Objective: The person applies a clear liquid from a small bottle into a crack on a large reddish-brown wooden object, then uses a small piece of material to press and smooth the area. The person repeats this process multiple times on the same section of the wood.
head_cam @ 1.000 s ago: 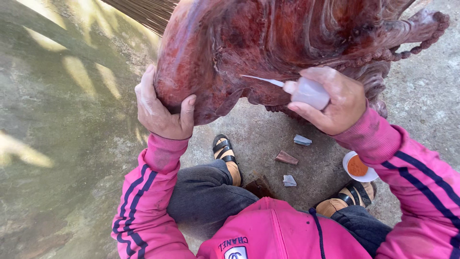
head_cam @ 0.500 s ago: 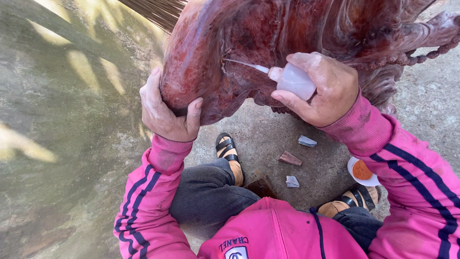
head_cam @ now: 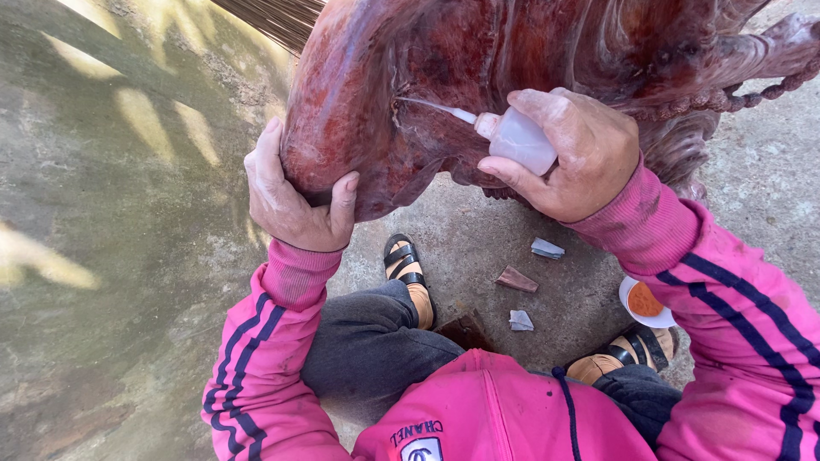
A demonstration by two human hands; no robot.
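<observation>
The squeeze bottle [head_cam: 523, 141] is small, made of soft milky-white plastic, with a pinkish collar at its neck and a long thin nozzle drawn out to a fine point. It sits in the right hand [head_cam: 571, 158], fingers curled over the top and thumb pressed under its body, so the hand is closed firmly round it. The bottle lies nearly level, its long axis running from the palm at the right toward the upper left, nozzle tilted slightly upward. The nozzle tip meets the face of the carved wood [head_cam: 478, 77], at a dark crack in the surface.

The carved wood is a large reddish-brown piece, glossy, with streaked grain, flowing ridges and a beaded rope pattern along its right edge. The left hand [head_cam: 290, 201] grips its lower left bulge, fingers spread up the side and thumb hooked round the front.

Below, on the concrete ground [head_cam: 111, 256], lie small scraps of sandpaper [head_cam: 518, 279] and a little white dish [head_cam: 647, 302] holding orange-brown paste, near the person's sandalled feet.
</observation>
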